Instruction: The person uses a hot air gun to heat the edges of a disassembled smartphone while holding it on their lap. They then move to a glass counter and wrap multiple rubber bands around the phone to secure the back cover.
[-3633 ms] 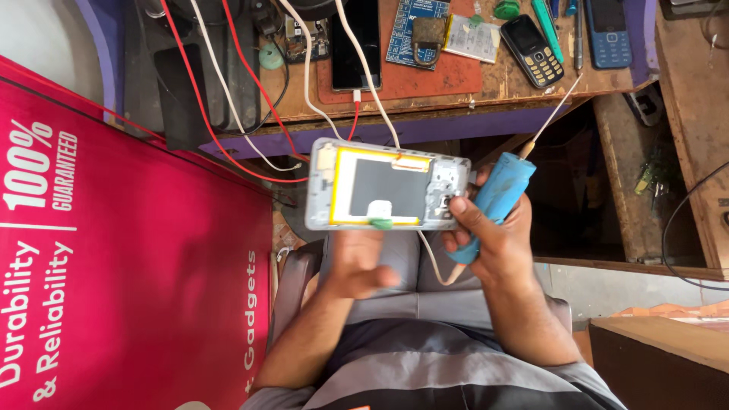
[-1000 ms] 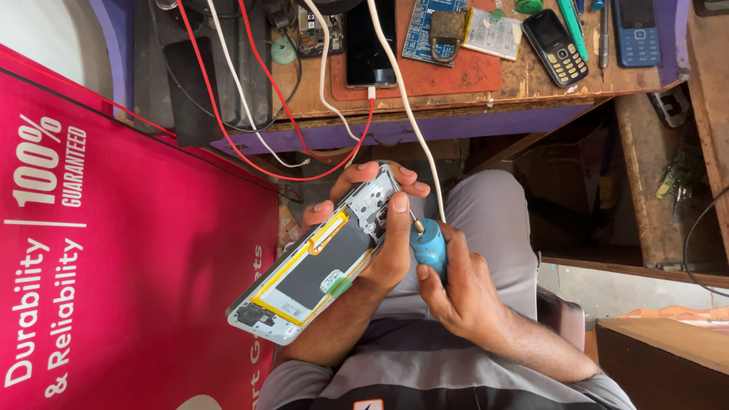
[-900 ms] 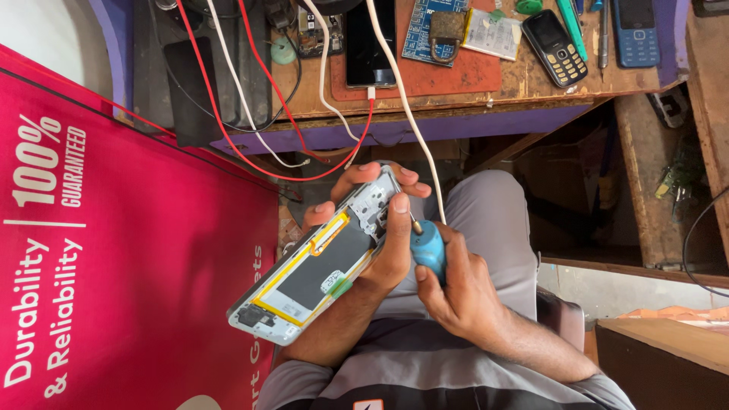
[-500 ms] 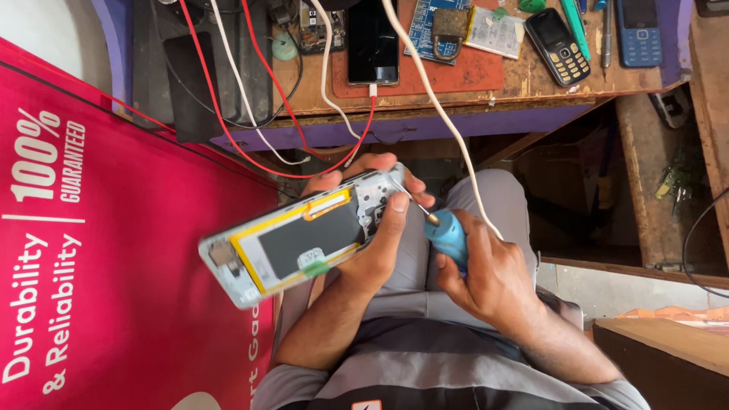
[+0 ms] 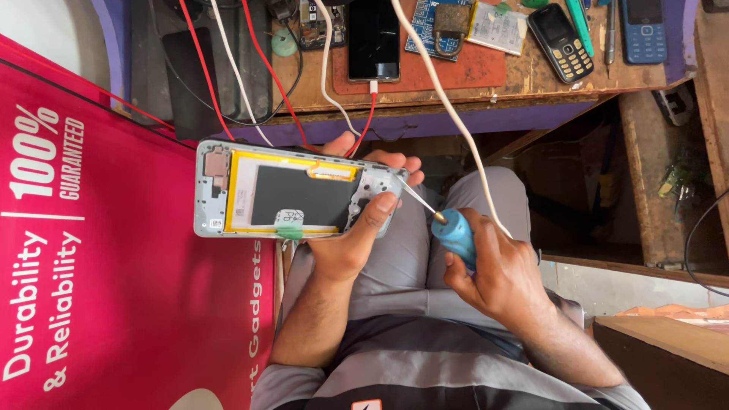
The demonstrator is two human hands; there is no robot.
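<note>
Opened phone [image 5: 292, 199] lies lengthwise from 9 to 3 o'clock, clamped in your left hand [image 5: 351, 241]; your right hand [image 5: 497, 273] grips the blue screwdriver [image 5: 454, 230], tip toward 10 o'clock.

Along the wooden bench's [image 5: 524, 83] near edge: black smartphone [image 5: 373, 38] on red mat [image 5: 448, 68], keypad phones [image 5: 560, 42], blue circuit board [image 5: 444, 19]. Red banner [image 5: 114, 288] leftward.

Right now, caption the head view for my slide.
Left hand holds an opened phone, back cover off, while right hand points a blue-handled screwdriver at its corner.
</note>
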